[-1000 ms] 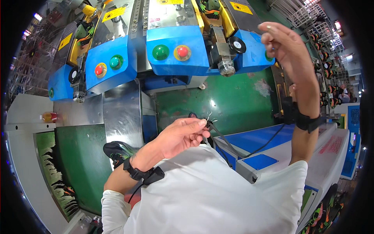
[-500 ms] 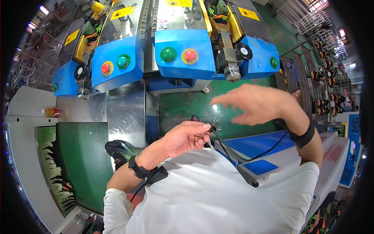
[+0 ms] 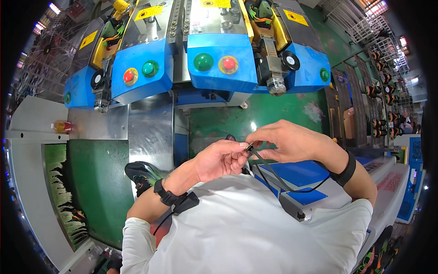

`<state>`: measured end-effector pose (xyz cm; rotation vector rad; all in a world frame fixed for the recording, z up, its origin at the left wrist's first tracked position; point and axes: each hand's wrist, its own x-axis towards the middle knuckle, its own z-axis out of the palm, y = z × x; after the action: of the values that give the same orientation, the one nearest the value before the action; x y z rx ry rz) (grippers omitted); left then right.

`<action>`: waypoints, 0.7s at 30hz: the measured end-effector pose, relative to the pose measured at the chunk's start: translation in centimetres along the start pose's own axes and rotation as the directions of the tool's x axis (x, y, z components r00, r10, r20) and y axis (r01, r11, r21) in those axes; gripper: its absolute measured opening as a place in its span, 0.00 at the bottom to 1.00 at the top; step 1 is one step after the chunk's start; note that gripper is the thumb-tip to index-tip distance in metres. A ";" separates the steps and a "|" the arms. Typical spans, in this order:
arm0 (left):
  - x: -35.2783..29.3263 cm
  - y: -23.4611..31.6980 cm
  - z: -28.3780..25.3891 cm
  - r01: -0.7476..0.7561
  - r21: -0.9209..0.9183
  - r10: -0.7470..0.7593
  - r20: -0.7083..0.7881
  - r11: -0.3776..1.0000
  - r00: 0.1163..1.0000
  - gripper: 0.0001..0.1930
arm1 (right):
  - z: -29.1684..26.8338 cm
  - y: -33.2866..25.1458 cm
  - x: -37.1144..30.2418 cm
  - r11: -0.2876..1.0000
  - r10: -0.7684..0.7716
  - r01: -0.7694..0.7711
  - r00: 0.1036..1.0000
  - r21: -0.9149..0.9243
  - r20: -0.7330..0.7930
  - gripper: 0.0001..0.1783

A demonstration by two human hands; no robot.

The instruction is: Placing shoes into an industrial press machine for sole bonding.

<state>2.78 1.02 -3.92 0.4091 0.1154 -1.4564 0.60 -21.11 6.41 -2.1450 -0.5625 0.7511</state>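
In front of my chest, my left hand [image 3: 223,158] is closed, pinching a small metal clip-like piece [image 3: 249,146] between thumb and fingers. Black cables [image 3: 270,168] run from this piece down over my shirt and off to the right. My right hand [image 3: 292,141] meets it from the right, fingers bent and fingertips on the piece's upper end. Those fingertips partly hide the piece, so its exact kind is unclear. A dark strap [image 3: 345,168] circles my right wrist, and a black strap with a small box [image 3: 186,201] sits on my left wrist.
Ahead stand machines with blue fronts [image 3: 223,57] and red and green push buttons. A steel plate [image 3: 150,123] lies left of centre. A blue and white machine [image 3: 296,173] is close on my right. Racks of shoes [image 3: 378,91] line the right; a bottle [image 3: 61,127] stands left.
My right hand has come in and down to the left, from hovering open to touching the metal piece. My left hand keeps its pinch. The view has shifted slightly.
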 end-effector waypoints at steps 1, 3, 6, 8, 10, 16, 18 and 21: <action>0.0 0.0 0.2 0.005 0.001 -0.005 0.003 1.000 1.000 0.12 | 0.0 0.0 -0.1 1.000 0.012 -0.012 1.000 0.002 -0.010 0.15; -0.1 0.0 0.8 -0.012 0.145 0.024 -0.080 0.989 0.997 0.14 | -0.8 -0.6 0.1 0.997 0.082 -0.082 0.995 -0.009 0.048 0.14; 0.5 -0.7 0.4 -0.077 0.299 0.095 -0.046 0.951 0.994 0.15 | -1.7 -0.4 0.6 0.990 0.136 -0.130 0.981 -0.049 0.139 0.16; 0.2 -0.8 0.9 -0.129 0.421 0.169 -0.059 0.898 0.984 0.14 | -2.2 -0.6 1.0 0.961 0.250 -0.274 0.922 0.045 0.294 0.19; -0.2 -1.0 1.6 -0.176 0.535 0.246 -0.063 0.827 0.967 0.14 | -2.4 -0.5 1.3 0.954 0.277 -0.299 0.910 0.025 0.308 0.22; 0.3 -1.7 1.2 -0.329 0.685 0.353 0.111 0.650 0.929 0.14 | -2.2 -1.0 1.3 0.920 0.351 -0.389 0.876 0.052 0.331 0.31; 0.0 -1.3 1.2 -0.319 0.712 0.369 0.090 0.626 0.925 0.13 | -2.1 -1.3 1.4 0.913 0.365 -0.404 0.871 0.059 0.329 0.32; -0.2 -1.0 0.8 -0.314 0.714 0.407 0.045 0.626 0.912 0.13 | -1.7 -1.5 1.2 0.917 0.370 -0.393 0.901 0.064 0.226 0.32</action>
<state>1.65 0.81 -3.29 1.0995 -0.4421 -1.0146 2.38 -20.39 8.09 -2.1110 -0.1946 1.2077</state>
